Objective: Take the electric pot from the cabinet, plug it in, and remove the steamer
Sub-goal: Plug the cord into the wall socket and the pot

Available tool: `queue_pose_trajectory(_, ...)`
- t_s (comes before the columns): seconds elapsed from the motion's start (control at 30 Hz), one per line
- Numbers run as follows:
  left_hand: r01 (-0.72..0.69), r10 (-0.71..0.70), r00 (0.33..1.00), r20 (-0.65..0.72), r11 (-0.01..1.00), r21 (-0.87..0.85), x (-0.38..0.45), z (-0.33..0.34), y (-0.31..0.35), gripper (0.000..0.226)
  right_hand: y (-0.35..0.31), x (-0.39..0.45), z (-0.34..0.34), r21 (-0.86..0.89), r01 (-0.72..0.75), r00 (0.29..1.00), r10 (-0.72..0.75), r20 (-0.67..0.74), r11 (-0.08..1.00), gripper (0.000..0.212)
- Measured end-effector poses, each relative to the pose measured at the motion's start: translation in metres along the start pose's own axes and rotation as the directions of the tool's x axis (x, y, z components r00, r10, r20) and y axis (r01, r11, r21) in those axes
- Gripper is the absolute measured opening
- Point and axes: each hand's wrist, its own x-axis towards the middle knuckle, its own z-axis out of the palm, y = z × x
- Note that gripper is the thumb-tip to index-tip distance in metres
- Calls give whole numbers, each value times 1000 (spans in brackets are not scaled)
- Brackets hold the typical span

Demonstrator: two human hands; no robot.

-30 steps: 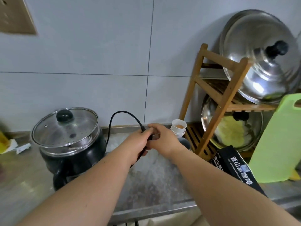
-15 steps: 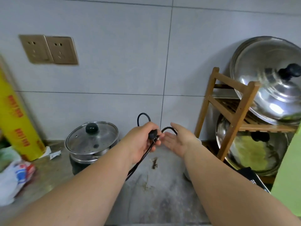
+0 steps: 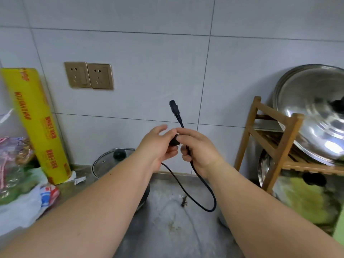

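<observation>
The black electric pot (image 3: pixel 109 162), with a glass lid and black knob, stands on the counter by the wall, mostly hidden behind my left forearm. Both hands hold its black power cord (image 3: pixel 197 200) above the counter. My left hand (image 3: pixel 158 146) grips a black plug end. My right hand (image 3: pixel 197 148) pinches the cord, and the connector end (image 3: pixel 175 110) sticks up above it. A loop of cord hangs below the hands. Two gold wall sockets (image 3: pixel 89 76) sit on the tiled wall up to the left.
A yellow cling-film roll (image 3: pixel 37 123) leans against the wall at left, with plastic bags (image 3: pixel 20 183) in front. At right a wooden rack (image 3: pixel 275 144) holds large steel lids (image 3: pixel 314 110). The steel counter (image 3: pixel 167 226) lies below the hands.
The view tilted upward, bringing the sockets into sight. My right hand closed onto the cord, and the connector end now stands up above both hands.
</observation>
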Motion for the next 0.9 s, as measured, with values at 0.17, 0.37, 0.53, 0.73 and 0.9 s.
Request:
queue_pose_trajectory(0.17,-106,62,984,169,958,266,-2,0,20,21,-24,2,-4,-177,89,986,-112,-121,980,35)
queue_pose_trajectory(0.37,-444,337,894,296,579,684,6,-16,44,26,-50,13,2,-8,123,985,-123,-124,992,47)
queue_pose_trajectory(0.53,-423,321,906,277,652,629,10,-30,55,30,-64,24,32,3,125,980,-123,-155,992,58)
queue_pose_trajectory(0.73,-387,453,888,79,642,662,16,-88,87,36,-71,47,68,-132,0,983,-24,-182,991,33)
queue_pose_trajectory(0.9,-281,531,845,-71,552,785,20,-163,124,31,-67,68,114,-136,-18,1000,17,-12,990,20)
